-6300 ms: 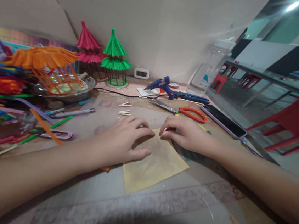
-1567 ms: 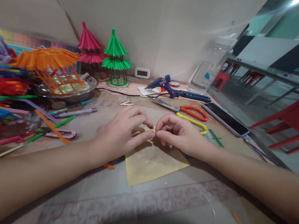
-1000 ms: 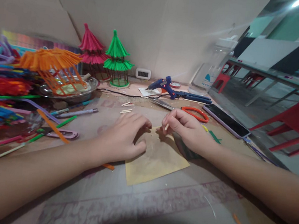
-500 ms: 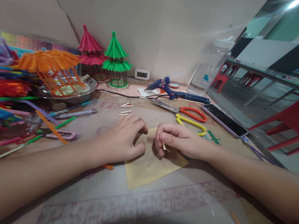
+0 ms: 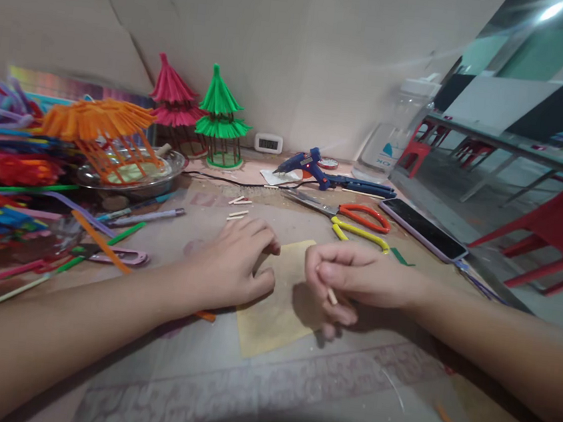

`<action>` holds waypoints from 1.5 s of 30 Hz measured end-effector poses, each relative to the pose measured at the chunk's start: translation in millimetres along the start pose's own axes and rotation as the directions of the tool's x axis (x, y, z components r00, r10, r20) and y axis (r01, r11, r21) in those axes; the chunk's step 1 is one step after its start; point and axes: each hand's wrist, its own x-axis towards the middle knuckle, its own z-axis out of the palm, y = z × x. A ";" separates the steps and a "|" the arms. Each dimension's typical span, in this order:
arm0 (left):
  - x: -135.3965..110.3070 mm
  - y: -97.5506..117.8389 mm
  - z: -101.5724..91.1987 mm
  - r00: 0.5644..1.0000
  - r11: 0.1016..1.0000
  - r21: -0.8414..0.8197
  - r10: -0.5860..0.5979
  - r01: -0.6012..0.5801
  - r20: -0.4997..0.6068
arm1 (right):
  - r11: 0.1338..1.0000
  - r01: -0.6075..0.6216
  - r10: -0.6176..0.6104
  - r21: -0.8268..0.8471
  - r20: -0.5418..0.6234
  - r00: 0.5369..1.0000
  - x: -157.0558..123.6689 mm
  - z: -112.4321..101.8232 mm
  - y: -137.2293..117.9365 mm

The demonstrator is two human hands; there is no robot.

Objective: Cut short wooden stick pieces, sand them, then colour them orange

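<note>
Right hand [image 5: 355, 274] pinches stick [image 5: 332, 297]; bottle [image 5: 403, 111] holds clear liquid [image 5: 375, 147].

Matt paper sheet [image 5: 270, 320], wooden stick [image 5: 332, 296]

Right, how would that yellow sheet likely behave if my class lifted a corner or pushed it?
The yellow sheet looks thin, so it's probably light and bendy. It appears to lie flat on the table, so a push might slide it. The left hand overlaps its edge; if pressing there, it might keep the sheet from sliding.
</note>
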 end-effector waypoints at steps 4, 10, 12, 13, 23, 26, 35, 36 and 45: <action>-0.1 -1.0 -0.7 0.998 0.998 0.001 0.060 -0.060 0.002 | 0.961 0.006 -0.095 -0.278 -0.308 0.947 2.9 -10.2 -4.6; -0.1 -1.5 -0.6 0.990 0.990 0.017 0.140 -0.140 0.017 | 0.647 -0.183 -0.168 -0.740 -0.373 0.912 6.0 -29.0 4.2; -0.3 -0.6 -1.0 0.990 0.990 0.018 0.137 -0.137 0.016 | 0.546 -0.157 -0.181 -0.823 -0.300 0.937 5.9 -31.4 7.4; -0.4 -0.1 -1.3 0.991 0.991 0.017 0.133 -0.134 0.019 | 0.493 -0.128 -0.204 -0.860 -0.257 0.945 5.8 -32.4 8.7; -0.4 1.3 -0.9 0.992 0.993 0.037 0.113 -0.115 0.055 | 0.194 -0.012 -0.305 -0.981 -0.072 0.950 3.6 -33.9 14.6; -0.6 0.9 -0.1 0.992 0.992 0.035 0.118 -0.120 0.051 | 0.173 0.024 -0.339 -0.985 -0.037 0.940 6.2 -31.6 14.3; -0.2 0.9 0.3 0.992 0.993 0.023 0.114 -0.116 0.060 | 0.219 -0.036 -0.305 -0.975 -0.103 0.947 5.6 -28.8 12.4; -0.2 1.1 0.1 0.992 0.994 0.025 0.109 -0.111 0.064 | 0.204 -0.034 -0.313 -0.978 -0.098 0.945 5.9 -28.5 12.4; -0.5 1.6 -0.2 0.993 0.994 0.017 0.103 -0.104 0.058 | 0.230 -0.053 -0.287 -0.972 -0.120 0.950 4.1 -24.4 10.8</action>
